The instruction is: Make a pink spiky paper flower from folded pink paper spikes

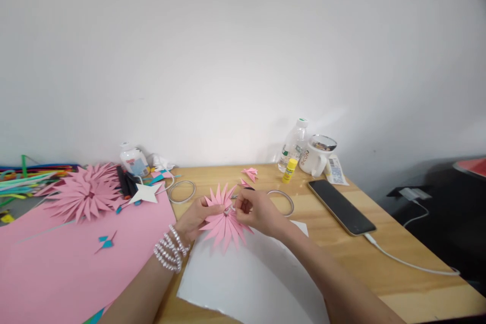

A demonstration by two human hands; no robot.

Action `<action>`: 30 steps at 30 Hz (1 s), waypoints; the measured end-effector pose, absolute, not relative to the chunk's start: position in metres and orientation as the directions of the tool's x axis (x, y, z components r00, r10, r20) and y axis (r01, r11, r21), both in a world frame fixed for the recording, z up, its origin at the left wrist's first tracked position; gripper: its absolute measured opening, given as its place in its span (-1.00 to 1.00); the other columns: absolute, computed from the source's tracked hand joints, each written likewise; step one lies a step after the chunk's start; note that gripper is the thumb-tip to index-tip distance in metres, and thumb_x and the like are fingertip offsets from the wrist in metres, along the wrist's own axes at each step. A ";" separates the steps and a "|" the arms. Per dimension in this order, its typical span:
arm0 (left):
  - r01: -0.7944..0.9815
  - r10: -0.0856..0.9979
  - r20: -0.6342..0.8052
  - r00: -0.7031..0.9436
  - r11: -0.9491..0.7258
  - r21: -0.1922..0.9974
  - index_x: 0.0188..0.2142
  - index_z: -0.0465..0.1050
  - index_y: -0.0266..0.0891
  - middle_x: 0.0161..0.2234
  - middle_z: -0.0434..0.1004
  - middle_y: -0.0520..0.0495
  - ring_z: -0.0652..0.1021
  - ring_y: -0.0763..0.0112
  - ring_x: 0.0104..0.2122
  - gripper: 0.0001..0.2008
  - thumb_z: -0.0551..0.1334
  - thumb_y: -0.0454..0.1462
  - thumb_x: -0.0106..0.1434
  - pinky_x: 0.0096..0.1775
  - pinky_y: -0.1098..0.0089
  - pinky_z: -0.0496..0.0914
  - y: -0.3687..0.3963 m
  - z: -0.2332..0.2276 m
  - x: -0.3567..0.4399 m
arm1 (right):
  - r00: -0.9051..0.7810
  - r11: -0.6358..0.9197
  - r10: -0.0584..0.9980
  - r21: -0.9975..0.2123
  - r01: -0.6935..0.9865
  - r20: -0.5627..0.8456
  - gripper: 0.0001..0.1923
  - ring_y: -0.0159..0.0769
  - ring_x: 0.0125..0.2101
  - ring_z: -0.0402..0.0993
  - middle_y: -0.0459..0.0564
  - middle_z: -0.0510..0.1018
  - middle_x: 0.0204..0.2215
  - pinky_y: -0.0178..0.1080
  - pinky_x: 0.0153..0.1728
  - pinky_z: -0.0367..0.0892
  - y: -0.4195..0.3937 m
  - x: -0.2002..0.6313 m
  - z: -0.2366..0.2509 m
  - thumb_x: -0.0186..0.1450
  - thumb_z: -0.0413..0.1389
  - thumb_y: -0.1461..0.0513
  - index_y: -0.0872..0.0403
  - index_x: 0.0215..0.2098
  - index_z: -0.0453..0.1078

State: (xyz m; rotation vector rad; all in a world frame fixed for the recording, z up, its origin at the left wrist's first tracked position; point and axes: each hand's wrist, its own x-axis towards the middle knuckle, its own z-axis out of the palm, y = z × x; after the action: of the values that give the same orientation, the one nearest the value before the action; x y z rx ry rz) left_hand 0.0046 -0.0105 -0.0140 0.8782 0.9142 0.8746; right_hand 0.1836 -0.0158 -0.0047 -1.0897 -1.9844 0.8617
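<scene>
A pink folded-paper flower (224, 235) with many pointed petals is held above a white board (246, 273). My left hand (195, 217) grips its left side, thumb on top near the middle. At the flower's centre, my right hand (260, 210) is closed in a pinch; a small pale bit shows by the fingertips, too small to name. Just beyond the hands lie small pink paper pieces (249, 173). One silver ring (182, 192) rests left of the flower and another ring (286, 199) is partly behind my right hand.
More pink paper flowers (89, 195) lie on pink paper (76, 273) at left, beside a white paper star (146, 193) and a white bottle (133, 159). A glue stick (289, 170), clear bottle (295, 144), mug (317, 156) and cabled phone (341, 206) stand or lie at right.
</scene>
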 end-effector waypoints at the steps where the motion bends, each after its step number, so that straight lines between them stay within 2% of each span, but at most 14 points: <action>1: -0.247 0.895 -0.274 0.352 0.372 0.895 -0.65 0.43 -0.35 -0.71 0.41 0.04 0.38 0.56 -0.68 -0.81 0.42 -0.34 -0.24 -0.60 0.52 0.21 -0.011 -0.015 0.005 | -0.416 0.442 0.867 -0.807 0.392 0.273 -0.87 -0.49 -0.62 0.21 -0.20 0.30 -0.65 -0.44 -0.60 0.13 -0.016 0.185 -0.004 -0.05 0.00 0.41 0.08 -0.56 0.19; 5: -0.238 0.889 -0.272 0.369 0.373 0.897 -0.62 0.45 -0.36 -0.69 0.44 0.00 0.41 0.51 -0.66 -0.81 0.41 -0.29 -0.19 -0.59 0.50 0.22 -0.010 -0.017 0.004 | -0.481 0.477 0.819 -0.836 0.271 0.312 -0.76 -0.51 -0.59 0.21 -0.20 0.30 -0.57 -0.43 -0.55 0.17 -0.017 0.190 -0.003 -0.04 -0.03 0.45 0.06 -0.42 0.19; 7: -0.232 0.883 -0.271 0.384 0.376 0.897 -0.59 0.48 -0.38 -0.66 0.47 -0.05 0.45 0.45 -0.62 -0.80 0.41 -0.27 -0.18 -0.54 0.47 0.26 -0.011 -0.016 0.004 | -0.482 0.509 0.802 -0.825 0.245 0.353 -0.75 -0.50 -0.57 0.20 -0.20 0.29 -0.56 -0.43 -0.53 0.17 -0.017 0.191 -0.004 -0.03 -0.04 0.46 0.06 -0.42 0.20; 12: -0.262 0.880 -0.274 0.388 0.390 0.883 -0.49 0.53 -0.37 -0.58 0.53 -0.09 0.48 0.40 -0.56 -0.73 0.43 -0.28 -0.23 -0.45 0.42 0.32 -0.012 -0.011 0.007 | -0.439 0.618 0.768 -0.717 0.322 0.465 -0.77 -0.47 -0.55 0.19 -0.16 0.31 -0.57 -0.40 -0.50 0.14 -0.018 0.190 -0.009 -0.02 -0.04 0.47 0.07 -0.46 0.30; 19: -0.267 0.885 -0.286 0.368 0.395 0.879 -0.62 0.48 -0.36 -0.69 0.45 0.02 0.41 0.53 -0.65 -0.81 0.43 -0.31 -0.24 -0.53 0.49 0.28 -0.011 -0.012 0.006 | -0.425 0.704 0.710 -0.544 0.456 0.562 -0.79 -0.39 -0.50 0.25 -0.12 0.38 -0.58 -0.36 -0.46 0.13 -0.022 0.183 -0.012 -0.01 -0.01 0.44 0.06 -0.45 0.33; 24: -0.298 0.883 -0.314 0.350 0.423 0.856 -0.63 0.46 -0.35 -0.67 0.46 0.02 0.43 0.50 -0.63 -0.81 0.43 -0.32 -0.24 -0.50 0.47 0.29 -0.009 -0.014 0.005 | -0.406 0.673 0.740 -0.570 0.472 0.537 -0.83 -0.46 -0.57 0.23 -0.12 0.41 -0.54 -0.39 -0.53 0.10 -0.025 0.181 -0.013 0.01 0.00 0.43 0.08 -0.49 0.31; 30: -0.336 0.896 -0.288 0.339 0.401 0.852 -0.61 0.48 -0.34 -0.70 0.44 0.04 0.42 0.52 -0.65 -0.86 0.40 -0.32 -0.15 -0.51 0.48 0.28 -0.007 -0.013 0.002 | -0.384 0.715 0.698 -0.566 0.411 0.604 -0.83 -0.36 -0.48 0.25 -0.11 0.37 -0.59 -0.31 -0.44 0.14 -0.032 0.176 -0.001 0.02 -0.03 0.42 0.06 -0.50 0.30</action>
State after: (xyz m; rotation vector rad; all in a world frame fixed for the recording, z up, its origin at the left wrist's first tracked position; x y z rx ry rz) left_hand 0.0015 -0.0073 -0.0127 0.7766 0.8682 0.9162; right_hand 0.1765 -0.0325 -0.0010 -0.8449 -2.0263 0.4070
